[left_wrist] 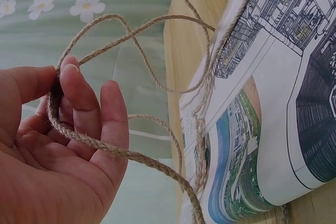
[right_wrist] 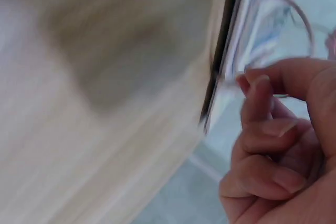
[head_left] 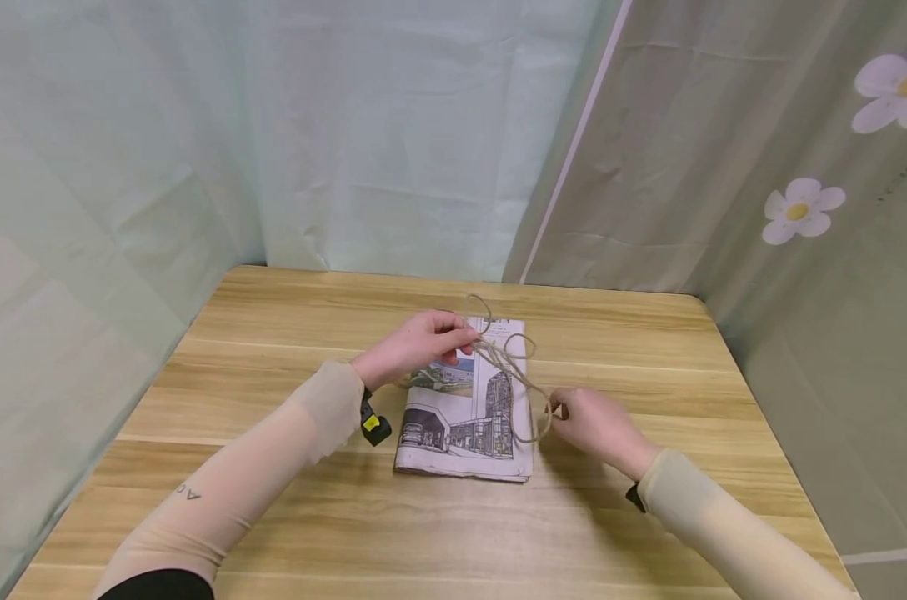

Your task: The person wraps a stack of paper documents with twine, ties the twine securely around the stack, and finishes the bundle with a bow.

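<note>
A folded newspaper with printed building pictures lies on the wooden table. Over its upper right part runs a thin brown twine in several loose loops. My left hand is above the paper's upper left, pinching the twine between thumb and forefinger; in the left wrist view the twine bends across the fingers. At the paper's right edge, my right hand pinches another stretch of twine with thumb and forefinger, its other fingers curled. The right wrist view is blurred, with the twine looping beyond the fingertips.
The wooden table reaches back to a pale curtain behind it. On the right hangs a greenish curtain with white flowers. Both wrists wear dark straps, the left with a black camera.
</note>
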Demonstrator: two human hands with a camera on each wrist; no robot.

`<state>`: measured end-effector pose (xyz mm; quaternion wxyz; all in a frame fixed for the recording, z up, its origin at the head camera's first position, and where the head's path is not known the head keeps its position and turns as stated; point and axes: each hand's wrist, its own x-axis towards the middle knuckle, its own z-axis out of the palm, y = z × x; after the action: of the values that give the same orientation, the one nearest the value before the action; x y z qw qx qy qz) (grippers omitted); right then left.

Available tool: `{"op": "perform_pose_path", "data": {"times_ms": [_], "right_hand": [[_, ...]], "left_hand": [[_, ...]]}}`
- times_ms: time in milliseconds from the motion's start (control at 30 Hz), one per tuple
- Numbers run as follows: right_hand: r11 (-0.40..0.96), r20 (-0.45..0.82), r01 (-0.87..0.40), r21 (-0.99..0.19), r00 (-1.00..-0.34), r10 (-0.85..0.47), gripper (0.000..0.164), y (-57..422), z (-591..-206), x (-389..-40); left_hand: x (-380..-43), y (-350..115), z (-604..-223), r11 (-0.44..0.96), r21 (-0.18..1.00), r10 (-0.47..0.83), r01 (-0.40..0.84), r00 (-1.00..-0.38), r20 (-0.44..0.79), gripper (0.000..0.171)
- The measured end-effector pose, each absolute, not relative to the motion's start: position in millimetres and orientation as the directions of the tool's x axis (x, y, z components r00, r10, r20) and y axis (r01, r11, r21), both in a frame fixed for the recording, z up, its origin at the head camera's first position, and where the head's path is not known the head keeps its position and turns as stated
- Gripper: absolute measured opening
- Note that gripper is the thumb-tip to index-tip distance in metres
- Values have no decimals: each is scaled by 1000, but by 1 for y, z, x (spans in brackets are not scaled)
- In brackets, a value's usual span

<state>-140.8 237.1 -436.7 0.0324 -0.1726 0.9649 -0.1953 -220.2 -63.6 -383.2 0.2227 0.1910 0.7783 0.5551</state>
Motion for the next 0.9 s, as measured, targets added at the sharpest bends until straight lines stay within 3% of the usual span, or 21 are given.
{"op": "perform_pose_path", "data": {"times_ms": [233, 400, 633, 900], "right_hand": [[821, 232, -320, -472, -944, -235, 14, 257, -408, -165], [725, 288, -399, -562, -916, -281, 24, 243, -395, -188], [646, 210, -445, -620, -888, -410, 28, 217, -383, -212], [622, -94, -327, -711, -833, -545, 18, 204, -379, -241]], "left_hand": [[-219, -66, -383, 307, 951, 549, 46, -824, -137, 28], [-218, -66, -384, 294, 954, 569, 52, -812, -131, 31], [-216, -64, -385, 296, 954, 571, 53, -810, -133, 28], [-216, -63, -382, 297, 953, 566, 61, -815, -124, 26]]}}
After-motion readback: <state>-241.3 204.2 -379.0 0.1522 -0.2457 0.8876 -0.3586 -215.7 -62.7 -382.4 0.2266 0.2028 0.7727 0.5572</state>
